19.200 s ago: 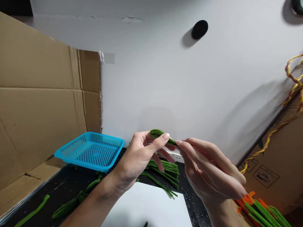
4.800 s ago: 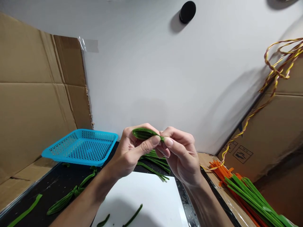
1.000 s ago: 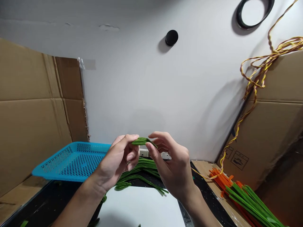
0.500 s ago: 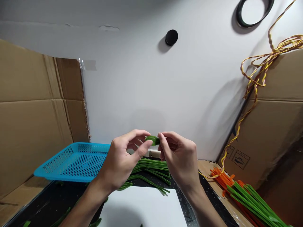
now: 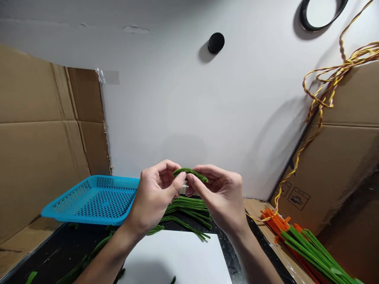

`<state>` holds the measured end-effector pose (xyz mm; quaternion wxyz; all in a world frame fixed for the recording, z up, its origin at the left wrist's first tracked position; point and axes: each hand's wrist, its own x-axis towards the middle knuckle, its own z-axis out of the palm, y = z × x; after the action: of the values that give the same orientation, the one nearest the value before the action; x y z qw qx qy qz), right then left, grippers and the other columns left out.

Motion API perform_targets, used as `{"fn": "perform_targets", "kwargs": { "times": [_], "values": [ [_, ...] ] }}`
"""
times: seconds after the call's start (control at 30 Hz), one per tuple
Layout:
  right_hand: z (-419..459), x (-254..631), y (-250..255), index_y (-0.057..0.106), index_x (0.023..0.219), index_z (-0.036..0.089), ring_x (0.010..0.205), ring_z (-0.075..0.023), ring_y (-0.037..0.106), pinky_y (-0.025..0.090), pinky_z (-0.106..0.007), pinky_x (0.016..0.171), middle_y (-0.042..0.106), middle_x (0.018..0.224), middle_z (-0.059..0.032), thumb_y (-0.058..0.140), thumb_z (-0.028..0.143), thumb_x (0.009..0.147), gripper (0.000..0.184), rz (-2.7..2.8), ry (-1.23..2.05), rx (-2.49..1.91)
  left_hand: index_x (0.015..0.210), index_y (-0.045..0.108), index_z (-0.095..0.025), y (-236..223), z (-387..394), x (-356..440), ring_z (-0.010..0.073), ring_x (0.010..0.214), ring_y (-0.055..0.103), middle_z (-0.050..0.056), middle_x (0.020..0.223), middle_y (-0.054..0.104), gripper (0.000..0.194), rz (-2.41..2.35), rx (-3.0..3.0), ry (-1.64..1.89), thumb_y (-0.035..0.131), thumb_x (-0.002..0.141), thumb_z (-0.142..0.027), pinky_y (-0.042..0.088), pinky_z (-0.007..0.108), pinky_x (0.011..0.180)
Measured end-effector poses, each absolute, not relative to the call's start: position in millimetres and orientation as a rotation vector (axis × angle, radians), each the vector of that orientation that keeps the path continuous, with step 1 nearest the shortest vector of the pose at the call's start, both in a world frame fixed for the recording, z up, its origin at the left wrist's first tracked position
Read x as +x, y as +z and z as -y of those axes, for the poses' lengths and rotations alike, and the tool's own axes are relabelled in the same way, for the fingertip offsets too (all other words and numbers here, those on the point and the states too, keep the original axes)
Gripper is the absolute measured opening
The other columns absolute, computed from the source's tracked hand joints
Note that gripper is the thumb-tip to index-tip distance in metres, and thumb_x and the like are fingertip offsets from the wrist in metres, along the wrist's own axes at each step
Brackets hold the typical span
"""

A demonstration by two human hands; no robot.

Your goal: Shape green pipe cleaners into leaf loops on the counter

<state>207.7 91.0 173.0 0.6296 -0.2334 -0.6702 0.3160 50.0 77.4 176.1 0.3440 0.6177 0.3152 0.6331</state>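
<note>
My left hand (image 5: 154, 197) pinches the left end of a short, curved piece of green pipe cleaner (image 5: 191, 170) between thumb and fingertips. At its right part, the thumb and fingers of my right hand (image 5: 223, 199) are closed on the same piece, the two thumbs nearly touching. The piece is held up in front of the white wall. Below and behind my hands lies a bundle of long green pipe cleaners (image 5: 189, 205). A white sheet (image 5: 177, 256) is spread on the dark table beneath my wrists.
A blue perforated basket (image 5: 103, 201) stands at the left, by cardboard (image 5: 38, 118). At the right lie orange stems (image 5: 275, 221) and green stems (image 5: 314, 248), near a cardboard box with a yellow twisted cord (image 5: 299, 157). Loose green pieces (image 5: 89, 256) lie at the lower left.
The green piece has turned from a compact shape to a long, curved one lying across my fingertips. My hands have drawn slightly closer together. The view has tilted a little.
</note>
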Motion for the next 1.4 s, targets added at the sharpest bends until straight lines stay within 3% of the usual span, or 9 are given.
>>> {"fn": "perform_targets", "kwargs": {
  "times": [0.2, 0.4, 0.9, 1.07, 1.4],
  "values": [
    [-89, 210, 171, 0.077, 0.091, 0.018, 0.066, -0.0195, 0.075, 0.068, -0.035, 0.065, 0.078, 0.082, -0.0062, 0.078, 0.023, 0.088, 0.005, 1.598, 0.554, -0.616, 0.087, 0.068, -0.016, 175, -76, 49, 0.0104, 0.057, 0.057, -0.003, 0.064, 0.062, 0.016, -0.841, 1.66, 1.613, 0.081, 0.085, -0.025, 0.047, 0.021, 0.054],
    [-87, 209, 171, 0.074, 0.092, 0.02, 0.067, -0.0176, 0.074, 0.066, -0.033, 0.066, 0.078, 0.083, -0.0044, 0.074, 0.021, 0.091, 0.001, 1.617, 0.374, -0.628, 0.088, 0.067, -0.016, 177, -73, 51, 0.0109, 0.06, 0.059, -0.001, 0.068, 0.062, 0.018, -0.815, 1.648, 1.549, 0.073, 0.094, -0.032, 0.047, 0.022, 0.055],
    [-86, 211, 180, 0.079, 0.086, 0.016, 0.061, -0.0221, 0.078, 0.07, -0.035, 0.065, 0.079, 0.072, -0.0066, 0.088, 0.032, 0.082, 0.019, 1.468, 0.897, -0.544, 0.086, 0.065, -0.017, 174, -74, 50, 0.01, 0.061, 0.057, -0.002, 0.068, 0.061, 0.029, -0.856, 1.72, 1.575, 0.065, 0.101, -0.042, 0.047, 0.022, 0.058],
    [-87, 212, 183, 0.082, 0.087, 0.016, 0.061, -0.0214, 0.077, 0.069, -0.032, 0.06, 0.079, 0.071, -0.0075, 0.078, 0.038, 0.093, 0.023, 1.447, 0.78, -0.517, 0.084, 0.064, -0.017, 173, -73, 48, 0.0103, 0.062, 0.057, -0.002, 0.067, 0.059, 0.035, -0.856, 1.793, 1.538, 0.058, 0.104, -0.045, 0.046, 0.023, 0.06],
    [-86, 215, 180, 0.084, 0.089, 0.019, 0.058, -0.0166, 0.075, 0.067, -0.026, 0.056, 0.08, 0.077, -0.0049, 0.086, 0.027, 0.086, 0.009, 1.536, 0.57, -0.55, 0.078, 0.062, -0.017, 171, -72, 50, 0.0102, 0.06, 0.053, -0.003, 0.063, 0.056, 0.038, -0.906, 1.851, 1.429, 0.062, 0.101, -0.047, 0.043, 0.023, 0.059]
  ]
}}
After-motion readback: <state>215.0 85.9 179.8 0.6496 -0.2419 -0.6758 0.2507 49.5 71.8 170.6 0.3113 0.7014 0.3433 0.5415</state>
